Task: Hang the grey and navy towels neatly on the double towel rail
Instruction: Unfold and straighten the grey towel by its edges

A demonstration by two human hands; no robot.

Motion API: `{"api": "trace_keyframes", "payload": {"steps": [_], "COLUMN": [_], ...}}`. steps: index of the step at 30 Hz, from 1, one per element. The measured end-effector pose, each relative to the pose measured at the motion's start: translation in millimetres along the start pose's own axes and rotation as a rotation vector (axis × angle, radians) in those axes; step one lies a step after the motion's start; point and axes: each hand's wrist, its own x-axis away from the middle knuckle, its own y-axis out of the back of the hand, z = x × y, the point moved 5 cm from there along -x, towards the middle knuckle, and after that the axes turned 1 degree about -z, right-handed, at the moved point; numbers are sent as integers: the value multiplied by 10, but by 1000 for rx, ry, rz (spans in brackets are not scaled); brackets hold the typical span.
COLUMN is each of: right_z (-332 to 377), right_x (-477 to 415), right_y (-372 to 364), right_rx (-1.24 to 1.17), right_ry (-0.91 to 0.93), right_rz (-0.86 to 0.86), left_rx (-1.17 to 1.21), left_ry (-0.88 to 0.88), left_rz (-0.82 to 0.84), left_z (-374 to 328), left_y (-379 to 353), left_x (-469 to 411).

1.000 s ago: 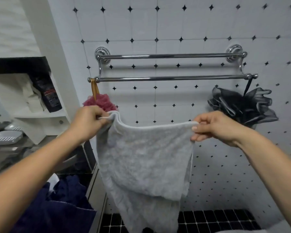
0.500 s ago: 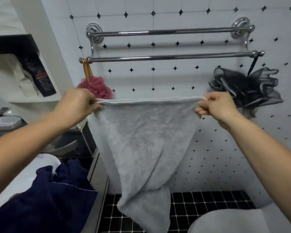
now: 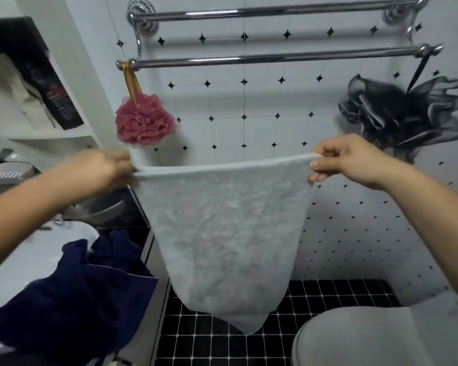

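Observation:
The grey towel hangs stretched between my hands, its top edge taut and level, its lower part tapering to a point above the floor. My left hand grips the top left corner and my right hand pinches the top right corner. The chrome double towel rail is on the tiled wall above the towel, both bars bare of towels. The navy towel lies crumpled on the white basin edge at lower left.
A pink bath pouf hangs from the lower bar's left end, a dark grey pouf from its right end. A white shelf with a black packet is at left. A toilet lid sits lower right over black floor tiles.
My hands have drawn apart, pulling the towel's top edge from slack to straight. The view has tilted down, so the rail sits higher in frame and the hands lower.

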Motion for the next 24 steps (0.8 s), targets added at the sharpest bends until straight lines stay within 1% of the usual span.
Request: {"api": "trace_keyframes", "payload": {"steps": [1,3,4,5,6,7,8,9,10,11,12,13,14,15,16,17,18,19,20,21,22,23,24], "right_z": [73,183,144,63,-31,-124,-178,-165,-98,-18,51,82,64,24,-27,-80,-93,-56,11,83,139,155,148], "right_x": [0,-5,-29,-58,-73,-83,-95,-106,-117,-118,-105,-94,-94,-105,-114,-118,-109,-109,-120,-117,-109,-116,-130], "right_y": [42,142,164,151,97,26,-26,-58,-76,-64,-24,28,81,104,87,28,-38,-88,-103,-86,-48,9,52], "right_rx": [-136,-467,-523,-439,-194,96,271,308,244,97,-114,-322,-435,-422,-275,-43,132,196,151,4,-151,-235,-220], "right_ry": [64,143,133,80,21,-37,-73,-69,-31,13,48,82,97,87,49,1,-25,-18,14,47,69,86,76], "right_rz": [-14,-23,-17,-16,6,61,101,116,116,92,56,21,-25,-62,-59,-9,43,61,53,6,-39,-85,-118], "left_rx": [37,212,340,446,492,521,560,594,649,714,790,885,960,983,928,787,621,437,297,239,256,290,318], "left_ry": [100,389,545,655,676,646,614,569,544,541,564,601,638,659,651,597,552,493,455,450,474,519,561], "left_rz": [-70,-292,-371,-318,-106,219,558,770,812,706,519,286,116,65,125,293,450,532,526,464,378,293,220], "left_z": [135,412,519,543,483,328,111,-48,-92,-23,110,298,453,528,527,473,380,301,278,298,351,416,474], "left_y": [112,376,413,371,232,42,-121,-209,-194,-124,0,153,283,338,322,224,117,53,51,119,225,345,447], "left_x": [-10,29,75,82,43,21,52,89,86,39,-8,-27,4,34,41,43,55,31,-26,-70,-91,-86,-77]}}
